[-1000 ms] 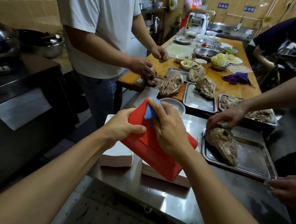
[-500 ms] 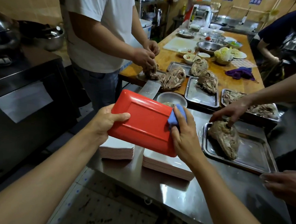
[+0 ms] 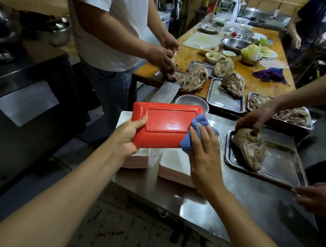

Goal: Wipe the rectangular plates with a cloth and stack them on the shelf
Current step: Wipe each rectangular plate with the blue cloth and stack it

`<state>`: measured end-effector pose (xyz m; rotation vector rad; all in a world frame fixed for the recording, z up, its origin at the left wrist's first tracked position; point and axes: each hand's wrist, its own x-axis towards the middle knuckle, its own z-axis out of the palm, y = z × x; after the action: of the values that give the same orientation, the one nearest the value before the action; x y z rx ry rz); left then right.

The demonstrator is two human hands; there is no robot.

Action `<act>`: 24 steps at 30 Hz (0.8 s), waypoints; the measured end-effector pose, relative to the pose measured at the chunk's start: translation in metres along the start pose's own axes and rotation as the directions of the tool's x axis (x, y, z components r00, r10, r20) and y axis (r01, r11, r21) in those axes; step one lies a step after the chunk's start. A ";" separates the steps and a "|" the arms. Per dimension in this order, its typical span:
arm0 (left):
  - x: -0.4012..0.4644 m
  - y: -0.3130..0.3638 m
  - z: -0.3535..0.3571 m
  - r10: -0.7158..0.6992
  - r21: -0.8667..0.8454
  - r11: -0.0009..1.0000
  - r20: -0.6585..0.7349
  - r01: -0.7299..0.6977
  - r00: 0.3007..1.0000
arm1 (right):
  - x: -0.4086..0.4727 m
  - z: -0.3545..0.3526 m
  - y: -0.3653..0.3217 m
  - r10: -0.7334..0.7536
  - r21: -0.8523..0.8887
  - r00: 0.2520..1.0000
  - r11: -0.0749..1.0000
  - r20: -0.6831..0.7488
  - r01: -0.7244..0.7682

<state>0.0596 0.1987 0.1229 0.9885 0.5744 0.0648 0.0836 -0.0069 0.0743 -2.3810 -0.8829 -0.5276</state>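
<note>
The left hand (image 3: 126, 135) grips the left end of a red rectangular plate (image 3: 164, 123), underside up, above two stacks of plates (image 3: 175, 167) near the steel bench's (image 3: 229, 206) front left corner. The right hand (image 3: 206, 156), fingers nearly straight, presses a blue cloth (image 3: 193, 132) against the plate's right end.

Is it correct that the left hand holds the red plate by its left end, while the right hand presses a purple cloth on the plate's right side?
Not quite: the cloth under the right hand is blue, not purple, as the head view shows. The left hand does hold the red plate by its left end.
</note>
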 end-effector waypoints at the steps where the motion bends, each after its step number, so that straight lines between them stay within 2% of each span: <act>1: 0.000 0.000 0.002 0.005 -0.022 1.000 -0.005 -0.005 1.000 | 0.000 0.004 -0.007 -0.012 -0.001 1.000 1.000 0.021 0.012; 5: -0.004 -0.006 0.006 0.021 -0.104 0.994 -0.012 -0.022 1.000 | -0.002 0.022 -0.040 -0.080 0.107 0.994 0.992 0.071 0.072; 9: -0.011 -0.014 0.004 0.014 -0.204 0.979 0.055 -0.002 0.998 | 0.009 0.038 -0.069 -0.111 0.162 0.992 0.982 0.065 0.099; 12: -0.015 -0.016 -0.004 0.065 -0.252 0.967 0.084 -0.042 0.994 | 0.028 0.040 -0.080 -0.087 0.118 0.992 0.990 0.096 0.075; 19: -0.024 -0.009 -0.029 0.216 -0.236 0.949 0.008 -0.208 0.976 | 0.059 0.043 -0.072 -0.100 0.029 0.969 0.995 0.227 0.095; 24: -0.030 -0.006 -0.055 0.220 -0.200 0.955 -0.022 -0.220 0.975 | 0.055 0.046 -0.041 0.018 0.009 0.972 1.000 0.235 -0.021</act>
<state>0.0062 0.2284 0.1086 0.8510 0.4453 0.3154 0.1027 0.0731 0.0817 -2.4732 -0.9589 -0.2339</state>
